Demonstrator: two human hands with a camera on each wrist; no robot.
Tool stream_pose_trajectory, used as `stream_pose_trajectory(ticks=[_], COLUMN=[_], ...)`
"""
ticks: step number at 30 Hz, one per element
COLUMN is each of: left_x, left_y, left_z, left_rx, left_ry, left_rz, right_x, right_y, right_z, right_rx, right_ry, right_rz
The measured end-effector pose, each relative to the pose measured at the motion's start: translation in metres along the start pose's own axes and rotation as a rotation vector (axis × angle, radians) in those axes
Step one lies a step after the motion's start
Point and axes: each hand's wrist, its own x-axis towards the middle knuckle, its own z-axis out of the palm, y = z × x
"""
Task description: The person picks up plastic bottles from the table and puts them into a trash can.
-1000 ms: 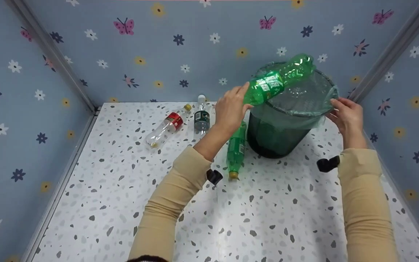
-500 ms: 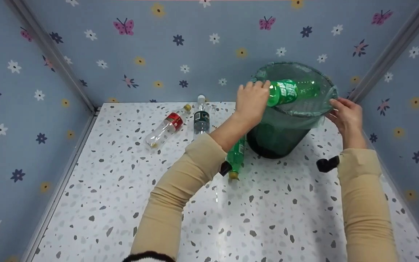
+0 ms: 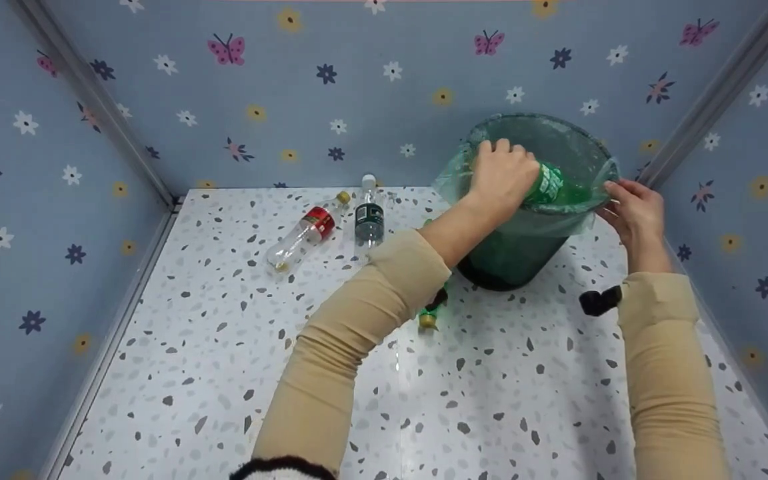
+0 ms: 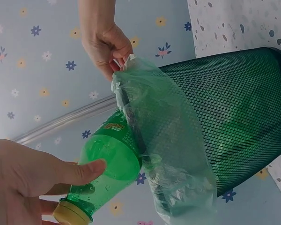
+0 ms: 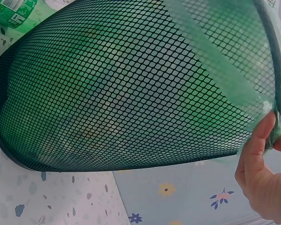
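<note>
The left hand (image 3: pixel 504 180) grasped the green bottle (image 4: pixel 113 157) by its neck end, the yellow cap (image 4: pixel 72 213) close by its fingers, and the bottle's long axis slanted away from that grip, base foremost, down and rightward into the mouth of the mesh bin (image 3: pixel 507 257), where the right hand (image 3: pixel 637 208) pinched the liner (image 4: pixel 178 126) at the rim. Left of the grip, a red-labelled bottle (image 3: pixel 319 222) and a dark-labelled bottle (image 3: pixel 369 217) lay on the speckled white surface (image 3: pixel 524 407), a second green bottle (image 3: pixel 428 321) mostly hidden beneath the left forearm (image 3: pixel 384 293). Beyond both hands rose a blue wall (image 3: pixel 357 40) printed with flowers and butterflies.
</note>
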Motion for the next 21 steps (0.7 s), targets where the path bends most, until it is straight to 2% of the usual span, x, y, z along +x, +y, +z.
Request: stream_pose_trajectory(ticks=[4,9,15,21], left_x=[0.004,0.007,0.004,-0.003], left_y=[0.005,0.008,0.005,-0.002], left_z=[-0.004,-0.006,0.0,0.015], left_rx=[-0.003,-0.02,-0.023,-0.119], left_ry=[0.037,0.147,0.291,0.448], left_rz=[0.072,0.116,0.124,0.077], right_x=[0.0,0.001,0.0,0.0], right_y=[0.0,0.001,0.001,0.001], right_z=[0.0,0.002,0.002,0.002], right_rx=[0.002,-0.017,-0.031,-0.038], right_ry=[0.001,0.018,0.025,0.027], right_rz=[0.002,0.006,0.004,-0.009])
